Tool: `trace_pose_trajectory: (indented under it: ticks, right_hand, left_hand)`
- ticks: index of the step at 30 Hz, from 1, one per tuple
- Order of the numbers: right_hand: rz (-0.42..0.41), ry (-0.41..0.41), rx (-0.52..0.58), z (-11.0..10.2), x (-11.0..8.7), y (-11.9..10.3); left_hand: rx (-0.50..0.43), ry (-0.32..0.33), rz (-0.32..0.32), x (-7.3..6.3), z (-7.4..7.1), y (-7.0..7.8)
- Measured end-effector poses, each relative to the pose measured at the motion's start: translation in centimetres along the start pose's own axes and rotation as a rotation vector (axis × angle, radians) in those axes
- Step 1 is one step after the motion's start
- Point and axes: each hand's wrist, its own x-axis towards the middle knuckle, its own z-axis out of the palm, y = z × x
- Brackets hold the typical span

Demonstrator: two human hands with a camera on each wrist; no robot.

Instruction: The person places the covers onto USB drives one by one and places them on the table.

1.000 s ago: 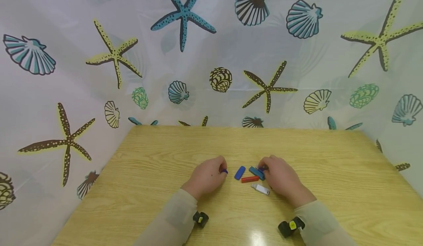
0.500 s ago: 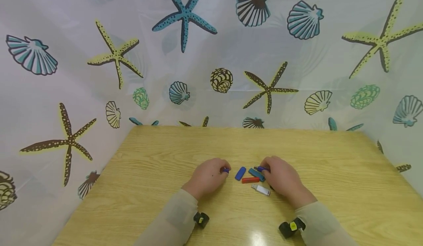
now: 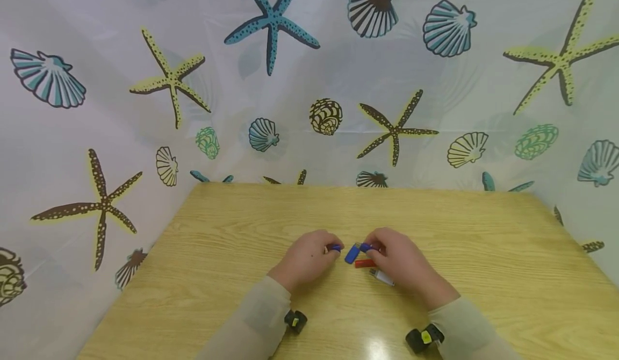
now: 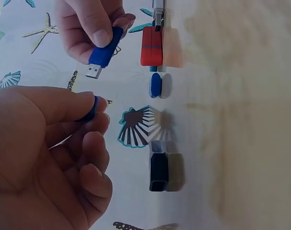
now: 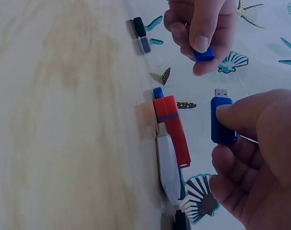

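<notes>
My left hand pinches a small blue cap between thumb and forefinger. Facing it, my right hand grips a blue USB stick by its body, the metal plug bare and pointing toward the left hand. A short gap separates cap and plug. Below and between the hands, a second blue stick lies on the table. Near the right hand are a red USB stick and a white USB stick, partly covered by that hand in the head view.
A dark USB stick lies on the table near the left hand. Another black piece shows at the bottom of the right wrist view. The wooden table ends at a hanging cloth printed with shells and starfish.
My right hand has lifted the blue USB stick away from the teal stick and carried it left, now covering the teal one. My left hand has shifted slightly right with the cap.
</notes>
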Motion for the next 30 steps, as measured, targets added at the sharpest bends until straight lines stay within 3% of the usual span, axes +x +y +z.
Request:
trace_pose_trajectory:
  ticks: [22, 30]
  right_hand:
    - [-0.084, -0.064, 0.053, 0.45, -0.35, -0.62]
    - [-0.094, -0.102, 0.073, 0.63, -0.38, -0.77]
  left_hand:
    - [-0.072, -0.055, 0.039, 0.15, 0.21, 0.21]
    - [-0.075, -0.075, 0.094, 0.13, 0.34, -0.02]
